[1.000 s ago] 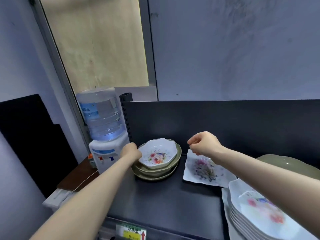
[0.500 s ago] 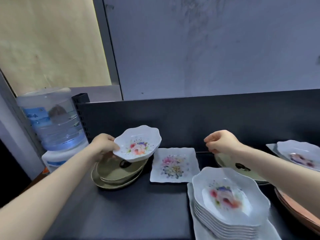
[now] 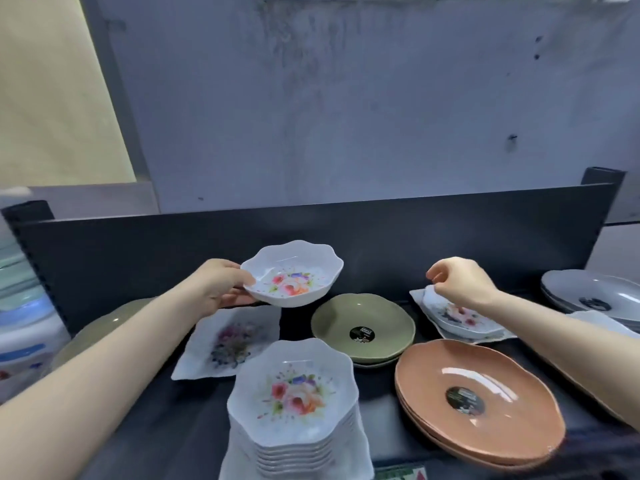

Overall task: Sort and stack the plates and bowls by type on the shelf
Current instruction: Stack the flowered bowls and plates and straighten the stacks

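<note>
Floral bowls: one raised bowl (image 3: 291, 275), one single bowl (image 3: 457, 315) near the back edge of the shelf (image 3: 166, 427), plus a bowl stack (image 3: 294, 403) at the front edge, count unreadable. Two green plates (image 3: 363, 327) stacked mid-shelf; a third green plate (image 3: 104, 323) at the left edge. At least two orange plates (image 3: 478, 400), two square plates (image 3: 232, 341), two grey plates (image 3: 595, 296).

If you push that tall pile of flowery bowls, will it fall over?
Probably not easily: the stack of flowery bowls is nested closely, so it likely slides as one. It looks heavy, with many rims showing. Pushed near the top, it might tilt.
</note>
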